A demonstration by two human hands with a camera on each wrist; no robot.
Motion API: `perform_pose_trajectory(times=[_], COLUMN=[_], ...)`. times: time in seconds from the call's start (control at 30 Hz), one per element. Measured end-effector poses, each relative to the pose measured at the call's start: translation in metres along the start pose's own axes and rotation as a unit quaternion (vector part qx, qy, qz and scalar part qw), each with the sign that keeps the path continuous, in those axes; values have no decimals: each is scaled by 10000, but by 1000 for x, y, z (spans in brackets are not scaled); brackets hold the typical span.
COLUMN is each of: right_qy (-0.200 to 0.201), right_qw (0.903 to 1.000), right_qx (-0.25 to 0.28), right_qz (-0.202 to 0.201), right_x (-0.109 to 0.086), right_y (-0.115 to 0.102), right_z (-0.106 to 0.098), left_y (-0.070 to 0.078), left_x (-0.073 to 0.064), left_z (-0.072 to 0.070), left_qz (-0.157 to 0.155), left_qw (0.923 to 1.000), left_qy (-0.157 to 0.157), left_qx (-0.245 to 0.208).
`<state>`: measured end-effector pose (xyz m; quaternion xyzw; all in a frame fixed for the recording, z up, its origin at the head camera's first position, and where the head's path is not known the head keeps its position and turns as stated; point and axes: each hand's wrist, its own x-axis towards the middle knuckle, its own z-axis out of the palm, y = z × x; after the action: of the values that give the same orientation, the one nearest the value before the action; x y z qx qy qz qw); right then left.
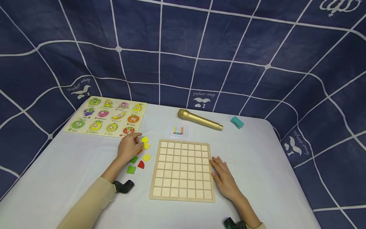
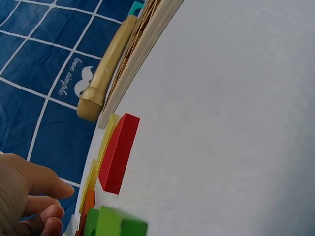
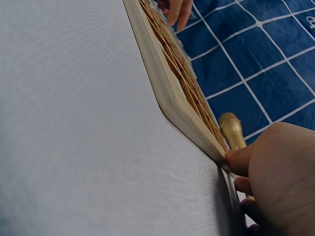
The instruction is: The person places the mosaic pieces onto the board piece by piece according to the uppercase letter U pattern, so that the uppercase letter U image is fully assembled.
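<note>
My left hand (image 1: 129,148) hovers over a small group of flat coloured pieces, its fingers loosely bent and nothing visible in them. Around it lie yellow squares (image 1: 146,158), green squares (image 1: 131,170), a red quarter-round piece (image 1: 141,164) and a partly hidden orange piece (image 1: 139,152). In the left wrist view the red piece (image 2: 119,153) stands out in front of the yellow ones. A wooden grid board (image 1: 182,200) lies flat in the middle, its square cells bare. Fingers of my right hand (image 1: 226,181) touch the board's right edge; in the right wrist view its thumb (image 3: 238,160) meets the rim.
Beyond the board lies a small pattern card (image 1: 185,135) with a coloured U shape. A gold microphone (image 1: 200,119) and a teal arched block (image 1: 237,122) are at the back. The fruit puzzle board (image 1: 83,114) occupies the back left, near the dark blue cloth (image 1: 183,38).
</note>
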<state>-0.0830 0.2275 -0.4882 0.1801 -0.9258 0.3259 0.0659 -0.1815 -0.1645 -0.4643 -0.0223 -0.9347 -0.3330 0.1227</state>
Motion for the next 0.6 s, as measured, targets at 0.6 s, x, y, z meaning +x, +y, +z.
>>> perform_pose_trajectory(times=[0.6], right_qy=[55], right_qw=[10000], right_qx=[-56], right_qz=[-5], right_x=[-1], right_y=[0], right_z=[0], left_y=[1], left_x=[3], left_z=[7], left_qz=[-413], left_qw=[9975], left_qy=[-339], left_qx=[472])
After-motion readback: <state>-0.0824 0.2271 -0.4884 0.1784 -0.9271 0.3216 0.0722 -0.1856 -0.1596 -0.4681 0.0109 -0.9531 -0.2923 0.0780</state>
